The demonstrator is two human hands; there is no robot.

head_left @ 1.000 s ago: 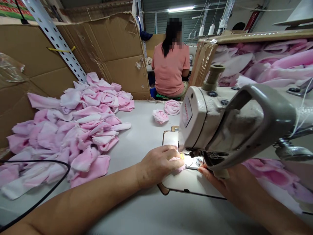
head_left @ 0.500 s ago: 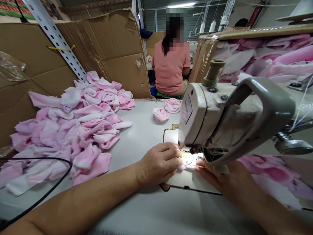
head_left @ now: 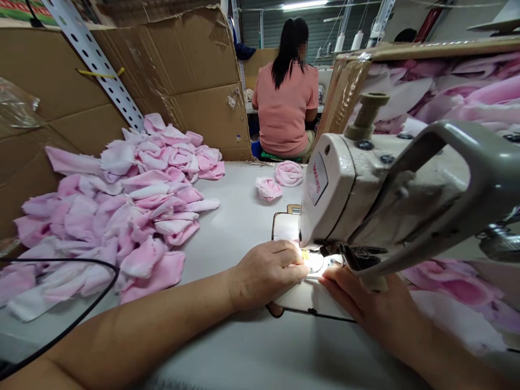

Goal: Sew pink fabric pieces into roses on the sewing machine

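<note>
My left hand [head_left: 268,273] rests on the left of the sewing machine's bed, its fingers curled and pressed together beside the lit needle area. Whatever lies under those fingertips is covered; a bit of pink fabric showed there a moment earlier. To the right of the needle, my right hand [head_left: 365,298] reaches under the machine head with its fingers stretched out along the plate, partly hidden by the machine. The white sewing machine [head_left: 331,187] has a grey guard arm. Its needle plate [head_left: 314,262] is brightly lit between both hands.
Pink and white fabric pieces [head_left: 122,211] are heaped at the left, against cardboard [head_left: 195,76]. Two gathered pink rosettes [head_left: 268,188] lie behind the machine bed. More pink fabric [head_left: 450,281] sits at the right. A person [head_left: 286,114] sits ahead. A black cable [head_left: 97,295] crosses the left.
My right fingertips have shifted slightly left, closer to my left hand. The pink bit under my left fingers is no longer visible. The view has moved a little.
</note>
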